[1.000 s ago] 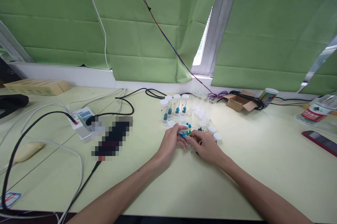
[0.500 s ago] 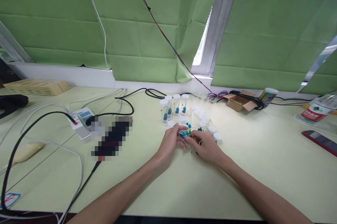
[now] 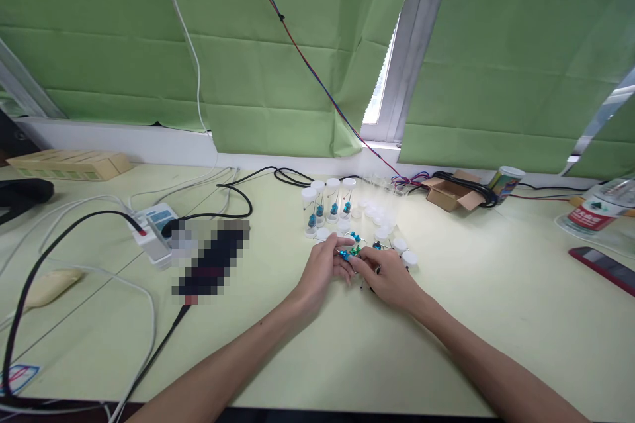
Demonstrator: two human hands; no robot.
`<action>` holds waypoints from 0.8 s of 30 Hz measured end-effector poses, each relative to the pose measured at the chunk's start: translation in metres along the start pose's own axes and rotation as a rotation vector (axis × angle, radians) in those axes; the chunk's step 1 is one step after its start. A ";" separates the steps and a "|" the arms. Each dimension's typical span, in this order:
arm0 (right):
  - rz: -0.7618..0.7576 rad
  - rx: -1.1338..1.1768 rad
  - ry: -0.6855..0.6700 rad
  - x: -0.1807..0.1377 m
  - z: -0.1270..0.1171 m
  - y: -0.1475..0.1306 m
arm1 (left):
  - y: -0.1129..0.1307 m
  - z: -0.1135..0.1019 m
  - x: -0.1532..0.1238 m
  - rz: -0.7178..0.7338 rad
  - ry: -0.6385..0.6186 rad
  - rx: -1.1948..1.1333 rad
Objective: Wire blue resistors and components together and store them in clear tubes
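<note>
My left hand [image 3: 325, 263] is curled, palm turned inward, with a small blue part [image 3: 344, 255] with a thin metal pin between its fingers. On the same part, at its right end, the thumb and fingertips of my right hand [image 3: 389, 272] are pinched together. Just beyond the fingers, a similar blue piece [image 3: 355, 236] and a small green piece [image 3: 354, 250] lie on the table. Several clear tubes [image 3: 311, 212] with white caps stand upright behind my hands, each with a blue part and thin wire inside. My fingers partly hide the held part.
White caps [image 3: 381, 233] and small dark pieces lie beside my right hand. An open cardboard box [image 3: 449, 192] with black cable sits at the back, near a printed can [image 3: 507, 179]. At right lies a phone [image 3: 602, 267]; at left, a power strip [image 3: 156, 237] and cables.
</note>
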State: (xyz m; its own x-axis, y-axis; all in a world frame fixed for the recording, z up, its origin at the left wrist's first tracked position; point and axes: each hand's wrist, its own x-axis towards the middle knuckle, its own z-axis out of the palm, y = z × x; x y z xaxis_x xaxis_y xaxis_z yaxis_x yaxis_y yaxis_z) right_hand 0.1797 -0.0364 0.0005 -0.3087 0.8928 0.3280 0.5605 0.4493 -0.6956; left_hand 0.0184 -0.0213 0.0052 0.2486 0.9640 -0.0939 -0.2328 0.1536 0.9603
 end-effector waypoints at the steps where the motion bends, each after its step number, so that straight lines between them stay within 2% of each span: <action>1: 0.003 0.003 -0.002 0.000 0.000 0.000 | 0.000 0.000 0.000 0.002 0.000 -0.002; 24: 0.020 0.053 -0.024 0.000 0.000 0.000 | 0.001 0.002 -0.001 0.006 0.003 -0.042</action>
State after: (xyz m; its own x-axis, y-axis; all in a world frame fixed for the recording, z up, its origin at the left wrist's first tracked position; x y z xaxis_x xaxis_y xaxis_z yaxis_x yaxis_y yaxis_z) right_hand 0.1801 -0.0365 0.0005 -0.3163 0.9003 0.2991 0.5251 0.4288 -0.7352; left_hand 0.0197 -0.0226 0.0073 0.2446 0.9655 -0.0895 -0.2733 0.1572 0.9490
